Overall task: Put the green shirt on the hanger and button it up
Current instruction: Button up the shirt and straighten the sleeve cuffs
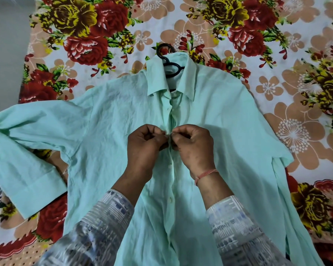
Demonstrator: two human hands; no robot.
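Note:
The pale green shirt [108,120] lies flat on its back on the bed, collar away from me, sleeves spread out. A black hanger [171,67] sits inside the collar, its hook poking out above. My left hand [145,145] and my right hand [193,145] meet at the front placket around chest height, each pinching one edge of the shirt front. The button between my fingertips is hidden. Below my hands two white buttons [169,166] show on the closed placket. Above my hands the placket looks slightly parted.
The bed is covered with a floral sheet [267,96] of red and yellow roses. Its left edge [25,60] borders a grey floor. The shirt's left sleeve cuff [37,196] reaches near that edge. My patterned sleeves fill the lower frame.

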